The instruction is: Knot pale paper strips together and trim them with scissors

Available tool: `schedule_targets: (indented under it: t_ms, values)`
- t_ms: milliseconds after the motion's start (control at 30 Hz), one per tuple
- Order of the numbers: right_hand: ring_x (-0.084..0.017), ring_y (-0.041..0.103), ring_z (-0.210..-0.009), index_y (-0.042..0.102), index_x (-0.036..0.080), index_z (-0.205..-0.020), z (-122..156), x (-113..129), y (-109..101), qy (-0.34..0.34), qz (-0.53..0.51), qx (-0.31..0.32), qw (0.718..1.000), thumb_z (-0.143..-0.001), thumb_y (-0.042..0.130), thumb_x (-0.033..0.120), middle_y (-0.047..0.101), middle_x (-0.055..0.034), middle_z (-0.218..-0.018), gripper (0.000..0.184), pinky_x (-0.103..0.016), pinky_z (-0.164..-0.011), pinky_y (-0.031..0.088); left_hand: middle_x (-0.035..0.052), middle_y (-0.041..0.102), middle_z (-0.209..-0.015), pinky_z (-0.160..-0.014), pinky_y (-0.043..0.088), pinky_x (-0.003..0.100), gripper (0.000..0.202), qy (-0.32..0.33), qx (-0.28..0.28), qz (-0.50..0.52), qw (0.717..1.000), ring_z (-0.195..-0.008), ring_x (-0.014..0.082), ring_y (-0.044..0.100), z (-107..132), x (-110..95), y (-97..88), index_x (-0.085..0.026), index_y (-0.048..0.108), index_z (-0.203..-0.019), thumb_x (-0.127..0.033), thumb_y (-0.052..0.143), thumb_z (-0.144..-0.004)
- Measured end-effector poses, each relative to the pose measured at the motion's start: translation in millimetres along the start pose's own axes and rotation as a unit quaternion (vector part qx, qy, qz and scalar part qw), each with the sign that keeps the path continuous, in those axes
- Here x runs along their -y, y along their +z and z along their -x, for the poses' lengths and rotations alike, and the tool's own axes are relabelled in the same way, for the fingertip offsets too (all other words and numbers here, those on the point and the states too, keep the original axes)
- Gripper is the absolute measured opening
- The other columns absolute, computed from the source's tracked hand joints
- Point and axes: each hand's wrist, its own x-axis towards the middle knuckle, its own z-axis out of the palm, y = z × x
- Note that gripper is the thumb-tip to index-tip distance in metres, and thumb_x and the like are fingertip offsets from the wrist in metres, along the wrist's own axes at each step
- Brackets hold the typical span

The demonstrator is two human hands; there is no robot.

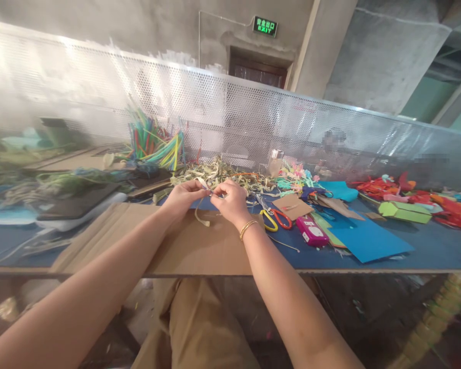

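My left hand [182, 196] and my right hand [231, 200] meet over a brown cardboard sheet [200, 246] at the table's front. Both pinch a thin pale paper strip [204, 188] between thumb and fingers; a loop of it hangs down toward the cardboard. A gold bracelet [247, 228] circles my right wrist. Just behind my hands lies a heap of pale shredded strips [218, 171].
Scissors with yellow and red handles [275, 219] and a pink box [312, 230] lie right of my hands. Blue paper [369, 238], a green folded box [403, 211] and red paper pieces [380, 187] spread further right. Coloured straws [153, 141] stand behind left. A perforated metal screen [253, 118] backs the table.
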Motion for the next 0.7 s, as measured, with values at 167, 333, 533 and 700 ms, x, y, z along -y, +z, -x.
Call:
schedule_targets:
  t_ms: [167, 333, 533, 700]
  values:
    - [-0.014, 0.054, -0.077, 0.057, 0.02, -0.06, -0.9, -0.4, 0.2, 0.004, -0.017, -0.001, 1.0, -0.07, 0.062, 0.019, 0.057, 0.0024, -0.074, 0.011, -0.028, -0.076, 0.04, 0.0022, 0.067, -0.069, -0.06, 0.045, 0.024, 0.025, -0.005, -0.021, -0.001, 1.0, -0.06, 0.0127, 0.059, -0.3, 0.2, -0.8, -0.015, 0.069, -0.074, -0.031, 0.082, -0.06]
    - [-0.015, 0.055, -0.078, 0.058, 0.021, -0.061, -0.1, 0.0, -1.0, 0.005, -0.004, -0.004, 1.0, -0.071, 0.063, 0.02, 0.059, 0.0019, -0.074, 0.011, -0.028, -0.077, 0.039, 0.0021, 0.067, -0.068, -0.059, 0.045, 0.024, 0.027, -0.017, -0.021, 0.006, 1.0, -0.059, 0.013, 0.059, -1.6, -0.5, -1.1, -0.015, 0.068, -0.072, -0.031, 0.084, -0.057]
    - [-0.015, 0.056, -0.078, 0.062, 0.022, -0.065, -0.5, -2.5, -0.4, 0.015, 0.007, -0.012, 1.0, -0.073, 0.064, 0.025, 0.061, 0.0012, -0.075, 0.009, -0.031, -0.079, 0.039, 0.0021, 0.068, -0.077, -0.06, 0.048, 0.026, 0.036, -0.057, 0.014, 0.048, 0.997, -0.062, 0.0142, 0.062, 0.3, -4.9, 0.7, -0.018, 0.07, -0.088, -0.03, 0.084, -0.057]
    - [-0.016, 0.057, -0.079, 0.062, 0.021, -0.066, -0.3, -3.0, -0.2, 0.021, 0.009, -0.012, 1.0, -0.074, 0.064, 0.026, 0.062, 0.0009, -0.077, 0.009, -0.031, -0.081, 0.039, 0.0024, 0.065, -0.068, -0.055, 0.047, 0.026, 0.03, -0.05, 0.003, 0.063, 0.997, -0.058, 0.0147, 0.06, 0.5, -8.1, 2.3, -0.018, 0.071, -0.085, -0.041, 0.076, -0.066]
